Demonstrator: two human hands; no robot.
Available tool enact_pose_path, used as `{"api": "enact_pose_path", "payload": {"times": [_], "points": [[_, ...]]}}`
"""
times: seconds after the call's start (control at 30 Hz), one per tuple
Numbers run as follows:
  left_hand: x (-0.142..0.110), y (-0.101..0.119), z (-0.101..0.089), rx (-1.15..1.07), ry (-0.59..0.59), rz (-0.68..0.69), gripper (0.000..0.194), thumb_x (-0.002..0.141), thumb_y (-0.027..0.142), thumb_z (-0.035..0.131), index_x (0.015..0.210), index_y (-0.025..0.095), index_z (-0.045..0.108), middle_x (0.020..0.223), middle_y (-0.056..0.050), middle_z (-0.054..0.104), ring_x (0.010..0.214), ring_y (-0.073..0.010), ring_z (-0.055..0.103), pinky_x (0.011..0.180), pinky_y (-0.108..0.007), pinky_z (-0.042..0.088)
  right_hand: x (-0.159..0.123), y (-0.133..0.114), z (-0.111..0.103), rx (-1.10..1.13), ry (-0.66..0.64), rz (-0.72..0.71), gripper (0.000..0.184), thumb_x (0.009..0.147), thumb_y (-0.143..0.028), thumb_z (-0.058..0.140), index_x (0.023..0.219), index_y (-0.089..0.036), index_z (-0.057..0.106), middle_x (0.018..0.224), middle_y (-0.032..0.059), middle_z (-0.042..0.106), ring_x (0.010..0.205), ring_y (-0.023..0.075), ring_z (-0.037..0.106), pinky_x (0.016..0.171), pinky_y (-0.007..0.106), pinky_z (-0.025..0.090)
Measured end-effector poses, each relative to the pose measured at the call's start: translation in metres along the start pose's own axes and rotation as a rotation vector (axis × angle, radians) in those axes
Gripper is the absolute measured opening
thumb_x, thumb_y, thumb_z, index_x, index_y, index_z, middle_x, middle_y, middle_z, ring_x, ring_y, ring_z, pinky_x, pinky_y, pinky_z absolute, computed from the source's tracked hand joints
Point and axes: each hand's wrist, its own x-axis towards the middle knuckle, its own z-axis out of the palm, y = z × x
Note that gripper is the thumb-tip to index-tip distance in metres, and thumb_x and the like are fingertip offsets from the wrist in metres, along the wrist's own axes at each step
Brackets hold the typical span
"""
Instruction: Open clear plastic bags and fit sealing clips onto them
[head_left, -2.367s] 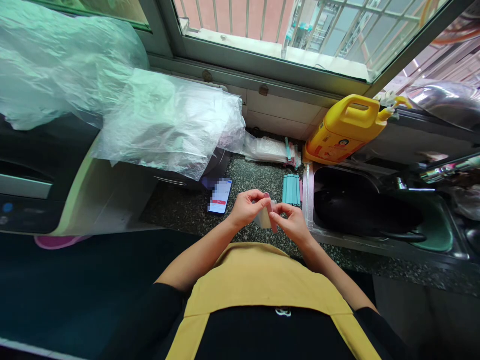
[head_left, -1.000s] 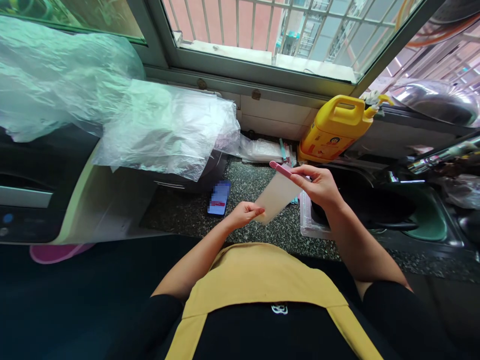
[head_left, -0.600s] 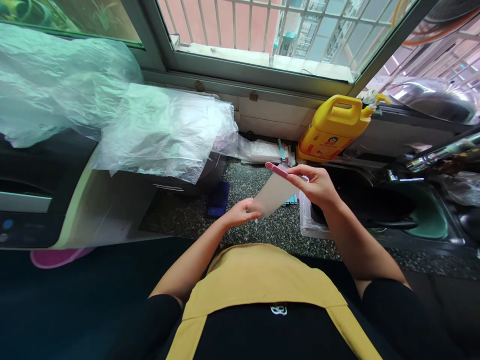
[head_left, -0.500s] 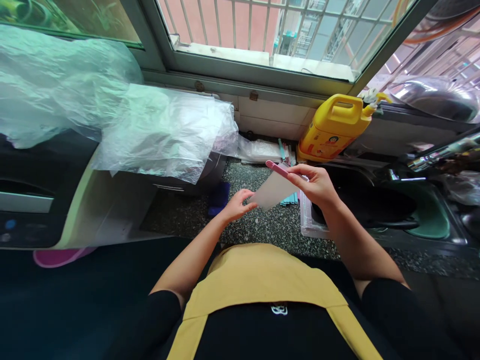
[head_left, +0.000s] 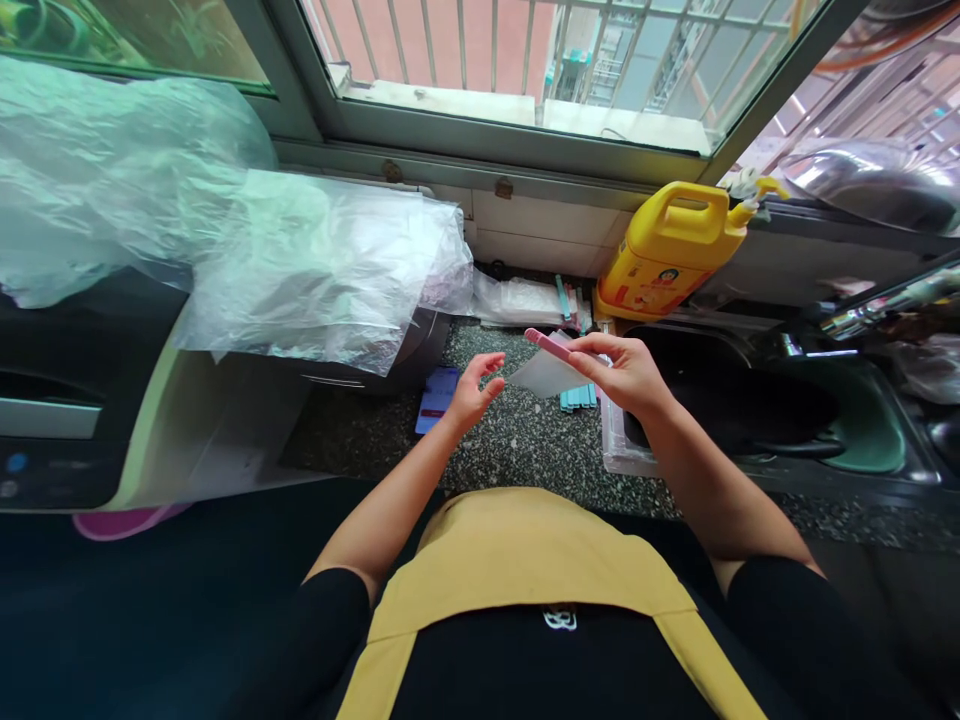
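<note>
My right hand (head_left: 624, 374) is closed on a pink bag clip (head_left: 547, 344), a slim strip along the top edge of a frosted, translucent bag (head_left: 550, 376). The bag hangs tilted above the counter, and its contents, if any, cannot be made out. Just left of its lower corner is my left hand (head_left: 474, 392), fingers apart and curved, touching nothing. Several teal clips (head_left: 578, 398) lie on the counter below the bag. A blue-purple flat packet (head_left: 435, 400) rests beside my left hand.
Clear plastic packs (head_left: 521, 300) lie against the wall beside a yellow pump jug (head_left: 660, 255). To the right, a clear tray (head_left: 628, 458) edges a sink (head_left: 874, 410) with a black pan (head_left: 757, 405). Plastic sheeting (head_left: 322, 260) covers appliances at left.
My left hand has let go of the bag's lower corner and moved slightly up and away. The bag has swung to a flatter angle in my right hand.
</note>
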Motion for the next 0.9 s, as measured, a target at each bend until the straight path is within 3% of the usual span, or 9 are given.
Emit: {"api": "enact_pose_path", "payload": {"times": [0.17, 0.27, 0.43, 0.53, 0.6, 0.7, 0.9], "points": [[0.034, 0.068, 0.003, -0.313, -0.223, -0.011, 0.058, 0.054, 0.069, 0.07, 0.084, 0.019, 0.066, 0.083, -0.004, 0.065, 0.08, -0.0168, 0.058, 0.074, -0.029, 0.046, 0.006, 0.0, 0.004, -0.017, -0.042, -0.016, 0.024, 0.076, -0.042, 0.063, 0.079, -0.02, 0.073, 0.078, 0.0026, 0.072, 0.073, 0.0154, 0.063, 0.068, 0.03, 0.05], [0.044, 0.089, 0.009, -0.382, -0.224, -0.049, 0.045, 0.057, 0.06, 0.074, 0.068, 0.018, 0.065, 0.066, 0.0, 0.059, 0.062, -0.011, 0.052, 0.06, -0.024, 0.043, 0.009, -0.003, 0.003, -0.014, -0.039, -0.015, 0.026, 0.076, -0.043, 0.063, 0.078, -0.018, 0.072, 0.077, 0.003, 0.071, 0.071, 0.0145, 0.061, 0.068, 0.029, 0.049], [0.05, 0.096, 0.015, -0.464, -0.136, -0.042, 0.035, 0.06, 0.049, 0.077, 0.063, 0.017, 0.065, 0.063, 0.001, 0.059, 0.061, -0.0093, 0.052, 0.06, -0.024, 0.042, 0.007, 0.005, 0.0, 0.028, -0.015, -0.005, 0.035, 0.071, -0.052, 0.066, 0.082, -0.019, 0.07, 0.076, 0.002, 0.067, 0.07, 0.0142, 0.058, 0.067, 0.029, 0.046], [0.053, 0.097, 0.011, -0.517, -0.033, -0.052, 0.031, 0.061, 0.045, 0.078, 0.063, 0.017, 0.065, 0.065, 0.002, 0.06, 0.063, -0.0093, 0.054, 0.064, -0.024, 0.045, 0.002, 0.026, 0.008, 0.055, 0.028, -0.004, 0.045, 0.064, -0.057, 0.07, 0.088, -0.02, 0.068, 0.081, 0.0023, 0.065, 0.074, 0.0155, 0.058, 0.068, 0.03, 0.047], [0.054, 0.098, 0.006, -0.535, 0.011, -0.067, 0.029, 0.062, 0.043, 0.078, 0.062, 0.017, 0.065, 0.064, 0.002, 0.06, 0.063, -0.0086, 0.054, 0.063, -0.024, 0.046, -0.003, 0.044, 0.019, 0.019, 0.059, 0.009, 0.042, 0.06, -0.057, 0.073, 0.078, -0.019, 0.066, 0.078, 0.0024, 0.064, 0.074, 0.0165, 0.057, 0.07, 0.031, 0.047], [0.056, 0.1, 0.0, -0.546, 0.036, -0.086, 0.028, 0.065, 0.041, 0.077, 0.061, 0.017, 0.064, 0.062, 0.003, 0.059, 0.061, -0.0077, 0.054, 0.062, -0.023, 0.045, -0.011, 0.069, 0.04, -0.049, 0.057, 0.02, 0.038, 0.065, -0.055, 0.07, 0.06, -0.02, 0.057, 0.066, 0.0009, 0.058, 0.069, 0.0159, 0.053, 0.067, 0.031, 0.044], [0.055, 0.1, -0.001, -0.574, 0.018, -0.11, 0.033, 0.057, 0.044, 0.081, 0.059, 0.016, 0.063, 0.062, 0.004, 0.06, 0.057, -0.0059, 0.052, 0.058, -0.021, 0.045, -0.022, 0.092, 0.065, -0.096, 0.051, 0.075, 0.032, 0.076, -0.044, 0.06, 0.056, -0.02, 0.053, 0.06, 0.0005, 0.055, 0.061, 0.0142, 0.05, 0.06, 0.028, 0.04]]}}
